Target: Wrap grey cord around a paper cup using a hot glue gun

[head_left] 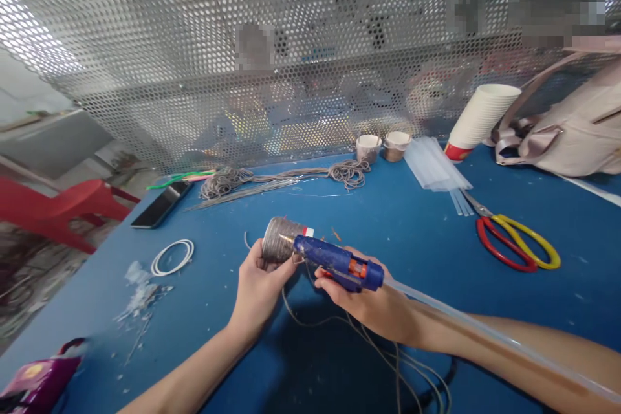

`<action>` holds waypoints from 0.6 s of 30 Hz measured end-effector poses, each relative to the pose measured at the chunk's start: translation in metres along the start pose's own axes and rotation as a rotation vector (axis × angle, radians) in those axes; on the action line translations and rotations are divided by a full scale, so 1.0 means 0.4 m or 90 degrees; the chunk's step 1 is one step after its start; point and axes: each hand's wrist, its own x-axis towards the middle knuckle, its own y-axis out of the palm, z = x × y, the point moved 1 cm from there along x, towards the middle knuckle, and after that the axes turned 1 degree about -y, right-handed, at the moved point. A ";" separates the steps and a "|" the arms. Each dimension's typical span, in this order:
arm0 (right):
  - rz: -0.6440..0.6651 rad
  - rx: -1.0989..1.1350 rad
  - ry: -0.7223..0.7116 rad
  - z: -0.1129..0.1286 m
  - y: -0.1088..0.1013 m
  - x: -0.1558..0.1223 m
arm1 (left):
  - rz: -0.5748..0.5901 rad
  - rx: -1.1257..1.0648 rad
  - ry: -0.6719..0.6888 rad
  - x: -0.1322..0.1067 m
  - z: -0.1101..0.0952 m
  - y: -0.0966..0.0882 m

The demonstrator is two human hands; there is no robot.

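My left hand (264, 284) grips a paper cup (277, 237) lying on its side, most of it wound with grey cord. A red and white end of the cup shows at its right. In my right hand (361, 297) is a blue hot glue gun (334, 259), its metal tip held at the wound cord. A long clear glue stick (466, 318) sticks out of the gun's back and runs over my right forearm. Loose grey cord (315, 322) trails from the cup, below my hands and toward the table's front.
Behind stand two small cord-wrapped cups (369, 150), bundles of grey cord (228, 182), clear glue sticks (434, 165) and a stack of paper cups (482, 116). Scissors (517, 242) lie right; a phone (162, 205), white coil (172, 257) and glue scraps (141, 291) lie left. A perforated metal panel (194, 77) borders the table.
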 end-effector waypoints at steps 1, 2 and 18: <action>-0.014 -0.004 -0.003 0.008 -0.007 -0.006 | -0.005 -0.007 0.002 0.004 0.002 -0.001; -0.031 -0.007 -0.003 0.015 -0.016 -0.011 | -0.010 -0.007 0.005 0.008 0.004 -0.003; 0.024 -0.285 -0.022 -0.001 -0.070 -0.025 | 0.015 0.147 0.079 0.017 0.024 -0.010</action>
